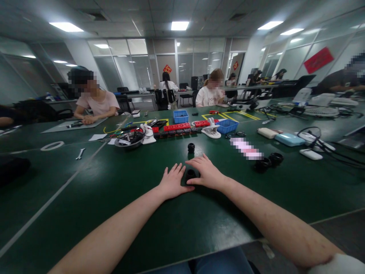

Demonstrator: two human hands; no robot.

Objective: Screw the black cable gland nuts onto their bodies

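Observation:
A small black ring-like part (190, 174) stands on the green table between my two hands, partly covered by my right one. My left hand (172, 183) is open on its left side, fingers spread and thumb reaching in front of it. My right hand (207, 173) is also open and curves around its right side, thumb in front and fingers beyond; whether it touches the part I cannot tell. Just farther off stands a similar black part with a narrow waist (191, 148). Two more black parts, one (262, 164) beside the other (276, 159), lie to the right.
Across the green table (137, 236) stand a metal bowl of cables (129, 141), red blocks in a row (176, 127), a white clip stand (211, 129) and blue bins (180, 116). A wrench (80, 153) lies left; a light-blue case (289, 139) and cables lie right. People sit beyond.

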